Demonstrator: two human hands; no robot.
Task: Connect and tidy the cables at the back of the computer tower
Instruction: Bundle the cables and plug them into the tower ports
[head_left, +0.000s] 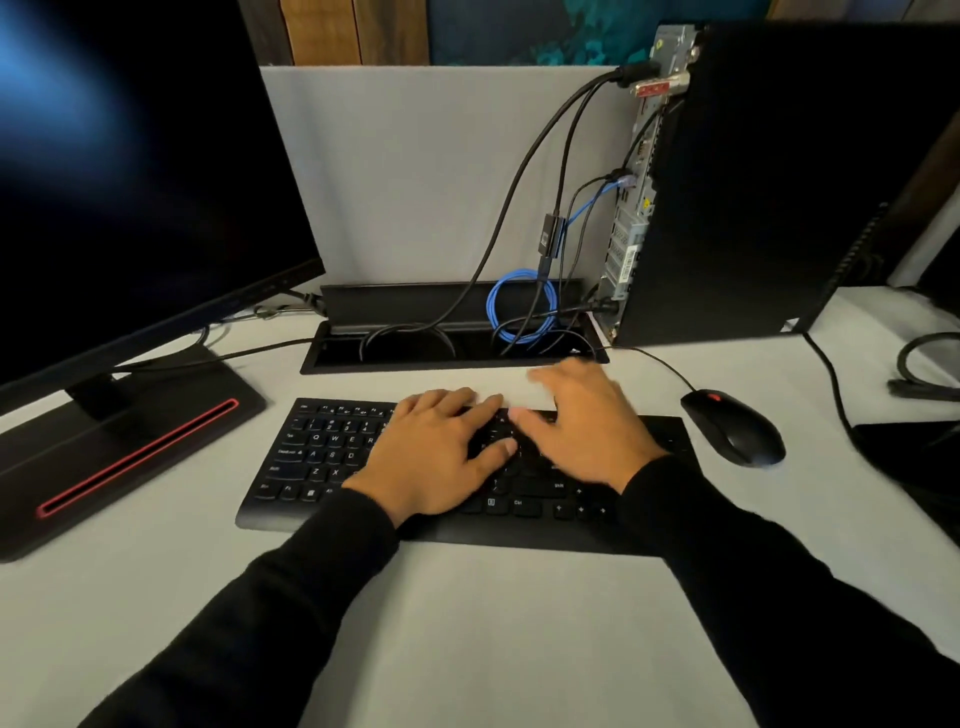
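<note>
My left hand (435, 453) lies flat on the middle of the black keyboard (322, 457), fingers straight and spread over the keys, holding nothing. My right hand (582, 421) is just beside it, blurred, fingers stretched loosely past the keyboard's far edge, also holding nothing. The computer tower (769, 187) stands at the upper right of the frame, its back panel facing left. Black cables (524, 171) hang from its upper ports into the open desk cable tray (332, 364), where a blue network cable (519, 306) sits coiled. A black mouse (735, 427) lies right of the keyboard; the dark monitor (135, 171) fills the upper left.
</note>
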